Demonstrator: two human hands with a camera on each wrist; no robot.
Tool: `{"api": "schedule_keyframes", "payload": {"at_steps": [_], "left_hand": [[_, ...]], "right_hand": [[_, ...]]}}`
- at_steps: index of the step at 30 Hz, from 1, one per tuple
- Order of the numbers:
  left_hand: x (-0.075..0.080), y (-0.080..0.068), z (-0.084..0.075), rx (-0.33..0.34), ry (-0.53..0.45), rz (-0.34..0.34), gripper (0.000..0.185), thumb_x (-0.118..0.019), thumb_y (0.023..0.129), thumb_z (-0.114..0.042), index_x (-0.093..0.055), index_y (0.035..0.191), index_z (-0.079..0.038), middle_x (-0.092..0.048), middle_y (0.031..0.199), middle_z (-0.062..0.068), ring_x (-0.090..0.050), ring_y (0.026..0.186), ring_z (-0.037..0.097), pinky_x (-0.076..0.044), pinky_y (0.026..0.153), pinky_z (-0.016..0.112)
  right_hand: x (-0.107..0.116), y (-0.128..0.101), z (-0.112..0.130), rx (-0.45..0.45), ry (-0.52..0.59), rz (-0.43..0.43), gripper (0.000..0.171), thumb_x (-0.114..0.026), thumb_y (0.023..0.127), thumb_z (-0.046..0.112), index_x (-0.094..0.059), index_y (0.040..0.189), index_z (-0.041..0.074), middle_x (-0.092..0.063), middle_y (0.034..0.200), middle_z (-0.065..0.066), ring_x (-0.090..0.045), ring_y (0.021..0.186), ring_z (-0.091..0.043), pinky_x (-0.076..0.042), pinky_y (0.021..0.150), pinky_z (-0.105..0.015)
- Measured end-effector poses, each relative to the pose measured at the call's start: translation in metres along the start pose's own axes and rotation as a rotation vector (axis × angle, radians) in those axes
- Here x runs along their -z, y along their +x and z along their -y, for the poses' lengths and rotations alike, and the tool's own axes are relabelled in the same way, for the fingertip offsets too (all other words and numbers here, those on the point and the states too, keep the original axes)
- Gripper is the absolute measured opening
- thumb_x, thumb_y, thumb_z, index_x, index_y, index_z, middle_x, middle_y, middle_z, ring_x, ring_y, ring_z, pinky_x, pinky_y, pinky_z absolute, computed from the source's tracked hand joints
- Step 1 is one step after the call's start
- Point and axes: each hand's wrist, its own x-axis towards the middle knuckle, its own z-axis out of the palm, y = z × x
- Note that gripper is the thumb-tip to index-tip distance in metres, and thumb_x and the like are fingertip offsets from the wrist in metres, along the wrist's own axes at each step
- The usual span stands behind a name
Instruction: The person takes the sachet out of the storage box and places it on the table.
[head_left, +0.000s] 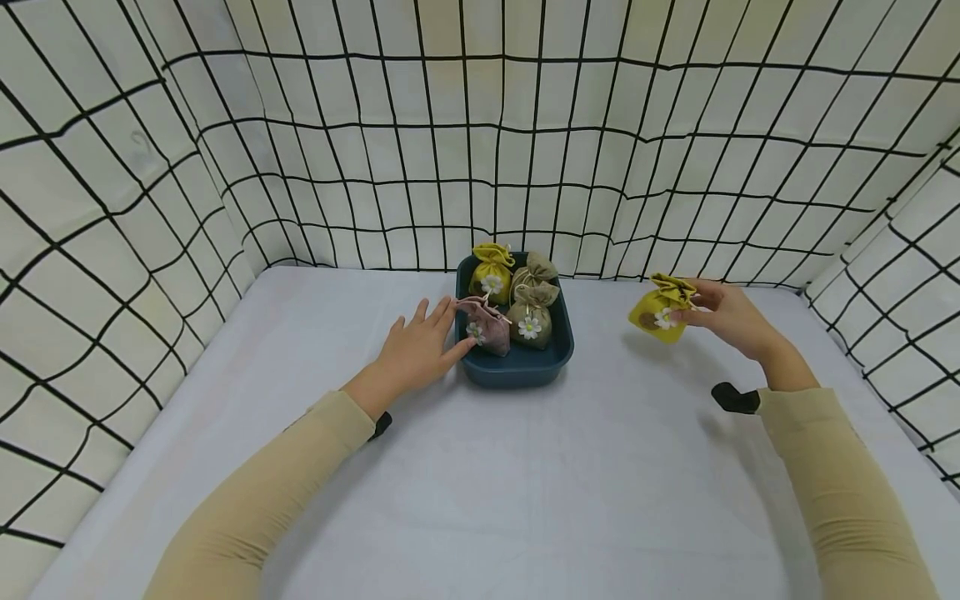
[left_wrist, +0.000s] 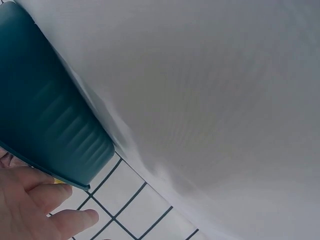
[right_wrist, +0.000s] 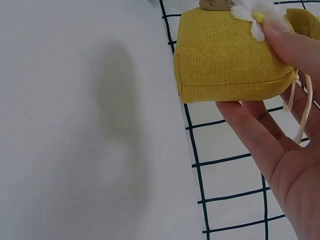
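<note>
My right hand (head_left: 723, 317) pinches a yellow drawstring pouch (head_left: 655, 315) with a white flower, held above the table on the right. In the right wrist view the thumb presses by the flower and the fingers support the yellow cloth (right_wrist: 230, 65) from below. My left hand (head_left: 415, 350) lies at the left rim of a dark blue basin (head_left: 517, 379), its fingers extended and spread. Its thumb and fingertips are right beside a pink pouch (head_left: 491, 329) in the basin. The left wrist view shows the fingers (left_wrist: 50, 197) along the basin's rim.
Inside the basin are another yellow pouch (head_left: 491, 271), an olive pouch (head_left: 531, 321) and a similar pouch (head_left: 536, 268) behind it. A white cloth (head_left: 525, 483) covers the table. Black grid netting (head_left: 420, 150) stands at the back and both sides.
</note>
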Motion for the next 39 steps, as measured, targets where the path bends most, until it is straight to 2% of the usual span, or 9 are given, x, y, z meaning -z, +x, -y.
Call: {"api": "schedule_keyframes", "payload": {"at_steps": [23,33,39], "left_hand": [[0.0,0.0,0.0,0.01,-0.005,0.01,0.08,-0.036,0.107,-0.06,-0.019,0.164,-0.006,-0.015,0.169,0.012,-0.011,0.154,0.041,-0.019,0.116,0.067],[-0.003,0.0,0.001,0.018,0.004,0.014,0.08,-0.036,0.107,-0.06,-0.019,0.164,-0.006,-0.014,0.17,0.012,-0.011,0.154,0.042,-0.019,0.116,0.067],[-0.003,0.0,0.001,0.007,0.005,-0.002,0.081,-0.037,0.107,-0.06,-0.019,0.164,-0.006,-0.015,0.169,0.012,-0.011,0.154,0.041,-0.02,0.116,0.067]], "right_hand": [[0.012,0.008,-0.024,-0.049,-0.03,-0.018,0.071,-0.072,0.099,0.022,-0.037,0.156,-0.001,-0.041,0.153,-0.026,-0.03,0.146,-0.049,-0.029,0.112,-0.068],[0.022,0.011,-0.031,-0.086,-0.011,0.0,0.077,-0.07,0.101,0.022,-0.028,0.16,-0.002,-0.037,0.155,-0.029,-0.026,0.148,-0.049,-0.028,0.114,-0.064],[0.028,0.013,-0.036,-0.097,0.02,-0.01,0.076,-0.071,0.1,0.022,-0.03,0.159,-0.003,-0.038,0.154,-0.025,-0.028,0.147,-0.048,-0.029,0.115,-0.061]]}}
